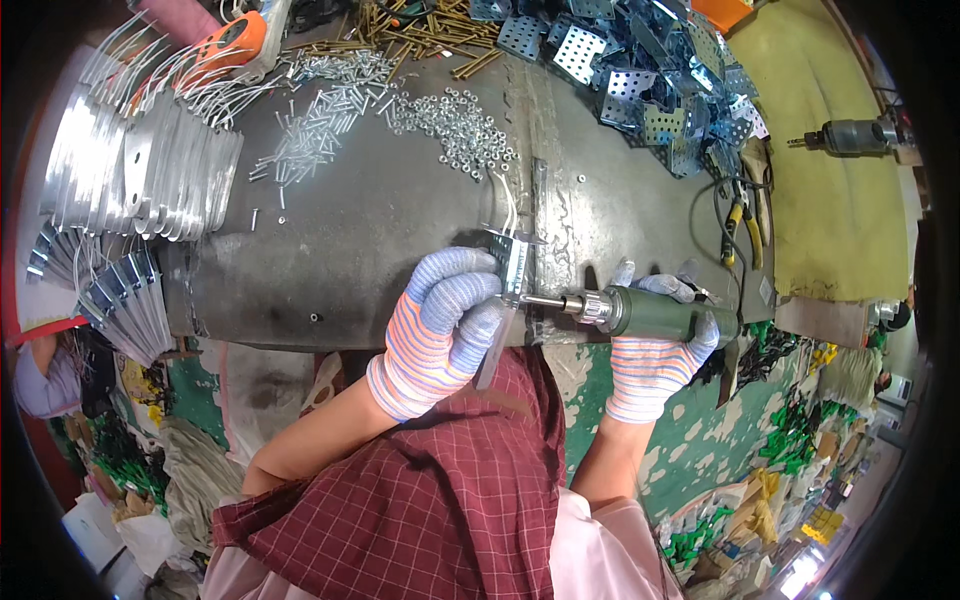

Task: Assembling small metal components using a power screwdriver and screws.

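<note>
Open grey bench top runs clear between the hands and the far clutter — plenty of passage there. Ahead, a scatter of screws and a patch of nuts block the middle. Left side is walled by stacked metal blades; far right by the heap of perforated brackets. Pliers and a black cable crowd the right edge.

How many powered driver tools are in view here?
2: a green cylindrical power driver gripped in the gloved right hand, and a grey one lying on the yellow surface far right. Others may be hidden.
</note>
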`<act>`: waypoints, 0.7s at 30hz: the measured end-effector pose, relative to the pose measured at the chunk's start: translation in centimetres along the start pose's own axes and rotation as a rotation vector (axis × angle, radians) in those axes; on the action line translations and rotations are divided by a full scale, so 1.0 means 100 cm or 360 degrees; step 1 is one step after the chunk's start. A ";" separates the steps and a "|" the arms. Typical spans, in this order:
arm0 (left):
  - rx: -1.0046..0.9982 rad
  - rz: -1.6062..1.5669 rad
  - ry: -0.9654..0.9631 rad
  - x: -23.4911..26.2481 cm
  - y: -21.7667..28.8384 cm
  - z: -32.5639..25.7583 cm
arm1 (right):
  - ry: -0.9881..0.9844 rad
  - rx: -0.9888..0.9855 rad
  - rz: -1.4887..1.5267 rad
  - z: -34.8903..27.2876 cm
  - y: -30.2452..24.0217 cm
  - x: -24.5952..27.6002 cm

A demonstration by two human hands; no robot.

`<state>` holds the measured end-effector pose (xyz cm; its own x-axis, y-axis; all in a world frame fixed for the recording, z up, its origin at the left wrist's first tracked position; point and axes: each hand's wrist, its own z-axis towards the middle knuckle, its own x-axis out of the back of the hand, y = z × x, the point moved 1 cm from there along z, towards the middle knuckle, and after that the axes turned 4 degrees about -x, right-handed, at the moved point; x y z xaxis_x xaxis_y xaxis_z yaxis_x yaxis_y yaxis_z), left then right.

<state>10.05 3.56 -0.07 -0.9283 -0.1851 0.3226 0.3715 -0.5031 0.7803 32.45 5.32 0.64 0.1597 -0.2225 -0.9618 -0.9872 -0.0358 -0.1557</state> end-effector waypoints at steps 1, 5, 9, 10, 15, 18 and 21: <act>-0.0003 0.0005 0.0006 0.003 0.000 0.003 | 0.0013 -0.0005 -0.0008 0.000 -0.002 0.001; -0.0124 0.0504 -0.0215 0.029 -0.008 0.026 | -0.0011 0.0009 -0.0052 0.000 -0.007 0.006; 0.0138 0.0995 0.0002 0.038 -0.040 0.056 | -0.0017 -0.0011 -0.0030 0.001 -0.003 -0.002; 0.0136 0.1000 0.0008 0.036 -0.044 0.063 | -0.0010 -0.0013 -0.0051 0.001 -0.003 -0.003; 0.0327 0.1310 -0.0247 0.025 -0.061 0.081 | -0.0003 -0.0020 -0.0060 0.002 -0.003 -0.001; 0.0451 0.1260 -0.0353 0.027 -0.064 0.086 | -0.0063 -0.0029 -0.0076 0.002 -0.006 0.004; 0.0312 0.0905 -0.0139 0.035 -0.067 0.077 | -0.0039 -0.0029 -0.0072 0.002 -0.006 0.001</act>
<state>4.46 12.82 -0.06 -0.5813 -0.3051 0.7543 0.8130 -0.1790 0.5541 33.04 5.49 0.58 0.2040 -0.1965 -0.9590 -0.9787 -0.0629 -0.1953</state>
